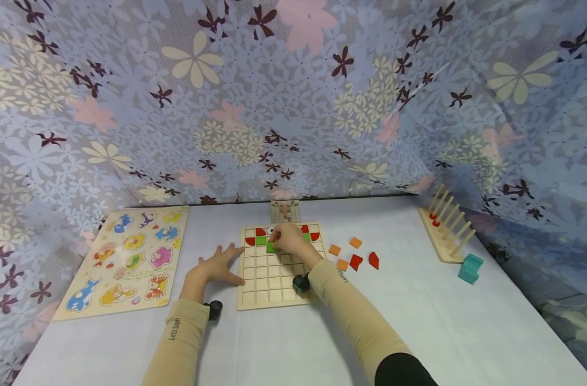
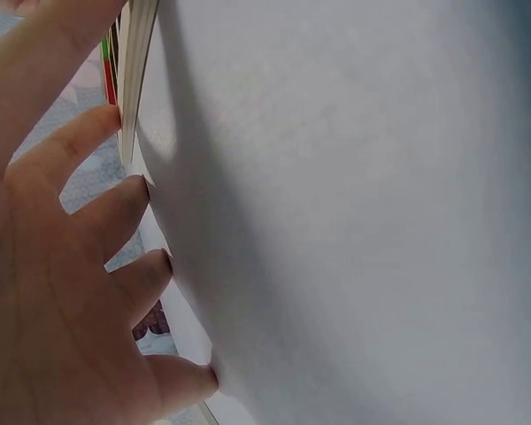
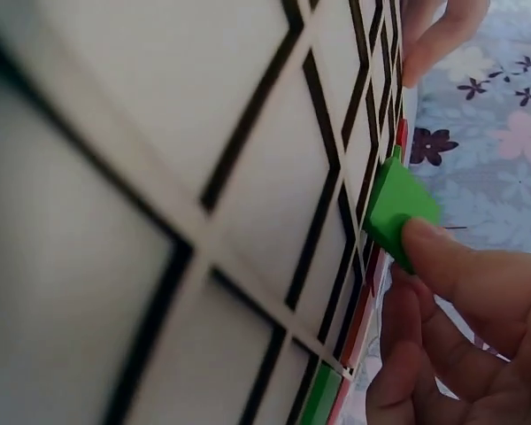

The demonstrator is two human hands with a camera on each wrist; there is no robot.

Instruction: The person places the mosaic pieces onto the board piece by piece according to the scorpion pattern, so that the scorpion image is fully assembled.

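Observation:
A wooden grid board [image 1: 256, 285] lies in the middle of the table, with red and green pieces set in cells along its far side. Over the second row, my right hand [image 1: 288, 239] pinches a green square tile [image 3: 396, 205] between thumb and finger. In the right wrist view the tile is tilted against the grid lines. My left hand [image 1: 218, 267] is spread at the board's left edge, its thumb touching that edge. The left wrist view shows its fingers [image 2: 115, 217] straight and apart, fingertips down at the white tabletop.
A small pattern card [image 1: 285, 210] stands behind the board. To the right lie orange squares [image 1: 334, 250] and red pieces [image 1: 373, 260]. Farther right are a peg stand [image 1: 440, 236] with red beads and a teal block [image 1: 470, 268]. A sea-animal puzzle board [image 1: 93, 257] lies left.

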